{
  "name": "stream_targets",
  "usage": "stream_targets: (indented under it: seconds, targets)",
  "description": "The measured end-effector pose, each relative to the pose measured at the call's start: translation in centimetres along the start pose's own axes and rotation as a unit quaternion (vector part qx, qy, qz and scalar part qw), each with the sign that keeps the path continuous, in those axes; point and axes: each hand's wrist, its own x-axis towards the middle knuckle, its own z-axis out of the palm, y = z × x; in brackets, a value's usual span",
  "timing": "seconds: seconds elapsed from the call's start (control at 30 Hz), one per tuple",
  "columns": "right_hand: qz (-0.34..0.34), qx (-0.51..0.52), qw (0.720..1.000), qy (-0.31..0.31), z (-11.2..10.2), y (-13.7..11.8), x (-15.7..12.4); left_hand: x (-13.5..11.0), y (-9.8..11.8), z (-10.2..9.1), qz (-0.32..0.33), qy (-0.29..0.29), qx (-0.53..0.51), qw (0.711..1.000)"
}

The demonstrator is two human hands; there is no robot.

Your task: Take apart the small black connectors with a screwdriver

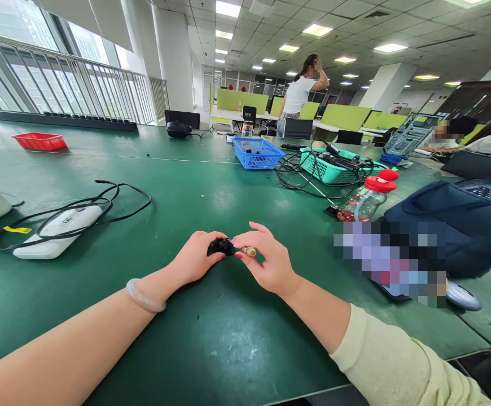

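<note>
Just above the green table [224,316], my left hand [197,256] is closed around a small glossy black part [222,247]; its exact kind cannot be made out. My right hand [268,259] pinches a short, thin piece with a brass-coloured round end [249,251] between thumb and fingers. The two pieces meet or nearly meet between my fingertips, and the fingers hide whether they are joined. A pale bangle [146,296] circles my left wrist.
Left lie a white device with a black cord [65,225] and a red tray [40,141]. Ahead stand a blue basket [258,155] and a green basket [328,169] with cables. On the right are a red-lidded bottle [368,197] and a dark blue bag [452,225]. People are farther back.
</note>
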Motion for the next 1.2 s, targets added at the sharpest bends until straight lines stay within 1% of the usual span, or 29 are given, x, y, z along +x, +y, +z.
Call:
stream_targets:
  seconds: [0.17,0.27,0.33,0.4,0.5,0.7,0.83,1.07,1.2]
  targets:
    - [-0.068,-0.047,0.997,0.001,0.1,0.1,0.6,0.2,0.0,-0.1,0.011,0.001,0.002,1.000]
    - [-0.094,-0.077,0.993,-0.003,0.2,0.3,1.0,0.3,0.0,-0.2,0.019,0.008,-0.006,1.000]
    - [-0.108,-0.108,0.988,0.018,0.3,0.5,1.2,0.3,0.0,-0.2,0.025,0.013,-0.007,1.000]
    - [-0.121,-0.152,0.979,0.057,0.5,0.7,1.3,0.3,-0.1,-0.1,0.032,0.013,-0.005,0.999]
    - [-0.119,-0.206,0.966,0.106,0.9,0.8,1.6,0.3,-0.2,-0.1,0.034,0.013,-0.009,0.999]
    - [-0.088,-0.246,0.956,0.134,1.2,1.1,1.8,0.3,0.0,-0.3,0.027,0.010,-0.018,0.999]
    - [-0.085,-0.274,0.949,0.132,1.2,1.2,1.8,0.2,0.2,-0.3,0.021,0.008,-0.014,1.000]
    - [-0.088,-0.259,0.952,0.137,0.8,1.3,2.3,0.2,-0.2,-0.2,0.012,0.017,0.003,1.000]
    - [-0.087,-0.246,0.957,0.125,0.9,0.9,2.2,0.3,-0.2,-0.1,0.032,0.025,-0.005,0.999]
